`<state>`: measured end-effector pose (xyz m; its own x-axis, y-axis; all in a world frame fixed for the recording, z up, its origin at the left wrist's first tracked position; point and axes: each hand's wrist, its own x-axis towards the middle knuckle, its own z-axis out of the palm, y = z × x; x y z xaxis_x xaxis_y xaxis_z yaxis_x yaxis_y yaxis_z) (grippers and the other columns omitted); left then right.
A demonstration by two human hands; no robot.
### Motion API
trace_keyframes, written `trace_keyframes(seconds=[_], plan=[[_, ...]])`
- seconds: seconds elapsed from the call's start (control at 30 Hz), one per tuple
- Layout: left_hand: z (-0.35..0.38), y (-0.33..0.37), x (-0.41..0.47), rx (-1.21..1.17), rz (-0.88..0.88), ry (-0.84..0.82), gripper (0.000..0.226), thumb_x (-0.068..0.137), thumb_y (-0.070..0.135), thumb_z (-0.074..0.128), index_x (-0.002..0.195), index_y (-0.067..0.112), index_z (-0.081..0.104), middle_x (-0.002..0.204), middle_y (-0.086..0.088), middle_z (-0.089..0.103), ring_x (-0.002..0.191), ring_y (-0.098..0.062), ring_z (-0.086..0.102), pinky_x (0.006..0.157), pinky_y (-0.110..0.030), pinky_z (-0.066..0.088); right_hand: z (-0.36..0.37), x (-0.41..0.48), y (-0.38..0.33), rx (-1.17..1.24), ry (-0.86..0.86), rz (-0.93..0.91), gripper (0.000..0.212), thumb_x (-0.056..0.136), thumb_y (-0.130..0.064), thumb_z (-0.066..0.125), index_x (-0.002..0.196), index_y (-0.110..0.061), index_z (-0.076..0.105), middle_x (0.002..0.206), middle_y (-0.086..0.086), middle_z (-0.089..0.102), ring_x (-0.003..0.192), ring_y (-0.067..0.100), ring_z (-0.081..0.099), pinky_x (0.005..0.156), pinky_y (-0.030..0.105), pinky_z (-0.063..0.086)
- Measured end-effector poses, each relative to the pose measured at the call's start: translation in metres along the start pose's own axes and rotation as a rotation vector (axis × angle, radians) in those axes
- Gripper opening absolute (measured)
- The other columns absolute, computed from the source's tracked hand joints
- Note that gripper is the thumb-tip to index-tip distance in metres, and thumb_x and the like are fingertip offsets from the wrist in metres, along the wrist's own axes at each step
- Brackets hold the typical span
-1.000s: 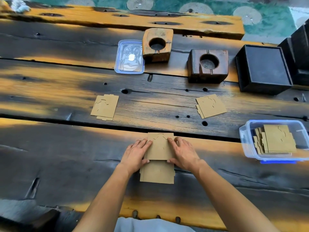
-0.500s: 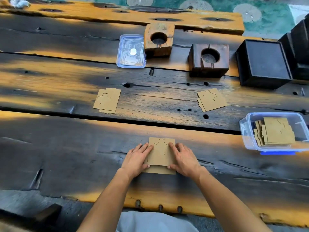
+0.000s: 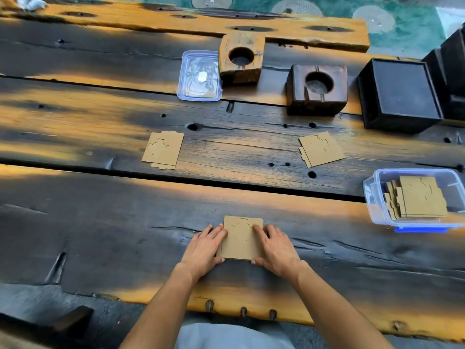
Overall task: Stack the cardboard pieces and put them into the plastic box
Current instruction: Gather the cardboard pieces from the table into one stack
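Note:
A small stack of brown cardboard pieces (image 3: pixel 241 241) lies flat on the dark wooden table (image 3: pixel 100 222) in front of me. My left hand (image 3: pixel 205 250) presses against its left edge and my right hand (image 3: pixel 275 248) against its right edge, thumbs at the near edge. Two more cardboard stacks lie farther out, one at the left (image 3: pixel 163 149) and one at the right (image 3: pixel 320 148). The clear plastic box (image 3: pixel 372 197) with blue clips stands at the right and holds several cardboard pieces (image 3: pixel 420 197).
The box's clear lid (image 3: pixel 200 75) lies at the back beside a light wooden block with a round hole (image 3: pixel 241 57). A dark wooden block (image 3: pixel 317 88) and a black square box (image 3: pixel 400 94) stand at the back right. The table's near edge runs just below my wrists.
The upper cardboard piece has slid toward me onto the lower one, so the two now lie squared as one stack between my hands. The view has shifted back a little.

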<state>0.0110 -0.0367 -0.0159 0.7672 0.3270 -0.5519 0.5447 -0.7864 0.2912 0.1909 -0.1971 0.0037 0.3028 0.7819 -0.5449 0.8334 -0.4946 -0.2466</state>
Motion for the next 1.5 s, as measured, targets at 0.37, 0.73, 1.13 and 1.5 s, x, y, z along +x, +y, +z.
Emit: trace_keyframes(seconds=[0.37, 0.73, 1.13, 1.5], plan=[[0.010, 0.010, 0.004, 0.057, -0.016, 0.022, 0.073, 0.092, 0.029, 0.072, 0.151, 0.025, 0.030, 0.171, -0.002, 0.016, 0.157, -0.027, 0.014, 0.126, -0.045, 0.020, 0.013, 0.001, -0.003, -0.048, 0.010, 0.021, 0.096, 0.085, -0.052, 0.072, 0.157, -0.018, 0.018, 0.144, 0.013, 0.035, 0.134, 0.032, 0.036, 0.115, 0.041, 0.032], [0.010, 0.013, 0.003, 0.112, -0.001, 0.033, 0.073, 0.091, 0.031, 0.073, 0.150, 0.023, 0.031, 0.168, -0.005, 0.022, 0.154, -0.030, 0.021, 0.123, -0.045, 0.026, 0.014, 0.005, -0.002, -0.151, -0.019, 0.011, 0.095, 0.086, -0.039, 0.071, 0.158, -0.012, 0.016, 0.144, 0.017, 0.039, 0.133, 0.036, 0.038, 0.117, 0.043, 0.027], [0.001, 0.018, 0.006, 0.129, -0.011, 0.012, 0.071, 0.086, 0.033, 0.076, 0.144, 0.023, 0.036, 0.161, -0.004, 0.029, 0.147, -0.028, 0.030, 0.117, -0.043, 0.034, 0.017, 0.005, 0.002, -0.079, 0.000, 0.029, 0.088, 0.081, -0.036, 0.074, 0.150, -0.016, 0.023, 0.139, 0.010, 0.044, 0.129, 0.032, 0.043, 0.114, 0.041, 0.033], [-0.044, 0.052, 0.035, 0.000, -0.149, 0.112, 0.071, 0.090, 0.075, 0.047, 0.139, 0.023, 0.050, 0.157, -0.004, 0.032, 0.144, -0.024, 0.032, 0.113, -0.044, 0.038, -0.004, -0.004, 0.041, 0.221, 0.044, 0.108, 0.096, 0.088, -0.061, 0.062, 0.159, -0.015, 0.017, 0.165, 0.006, 0.019, 0.145, 0.030, 0.030, 0.120, 0.039, 0.029]])
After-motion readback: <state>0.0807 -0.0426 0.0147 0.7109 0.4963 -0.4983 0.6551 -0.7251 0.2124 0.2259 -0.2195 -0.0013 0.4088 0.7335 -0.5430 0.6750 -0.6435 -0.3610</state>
